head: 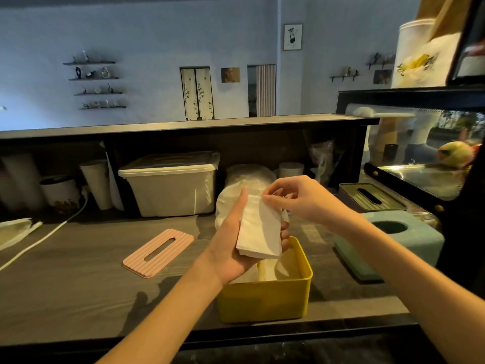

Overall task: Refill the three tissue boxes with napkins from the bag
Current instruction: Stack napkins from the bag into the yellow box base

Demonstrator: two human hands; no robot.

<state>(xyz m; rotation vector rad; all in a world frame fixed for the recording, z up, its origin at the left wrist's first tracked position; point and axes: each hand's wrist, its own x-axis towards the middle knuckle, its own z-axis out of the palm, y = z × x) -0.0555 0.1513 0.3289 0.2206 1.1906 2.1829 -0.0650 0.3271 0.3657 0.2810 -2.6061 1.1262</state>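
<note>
My left hand (236, 243) is gripping a napkin stack (258, 232) over the open yellow box (265, 300); my right hand (294, 198) is pinching its top edge.

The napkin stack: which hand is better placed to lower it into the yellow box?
Probably left: the left hand already grips the napkin stack above the yellow box; the right hand only pinches its top corner.

We are seeing a dim, warm-lit bench (78, 271) under a cool blue wall (157, 35). Forearm shadows are falling leftward on it. Glare is shining on the display case (425, 174); edges are bending and blurring at upper right.
</note>
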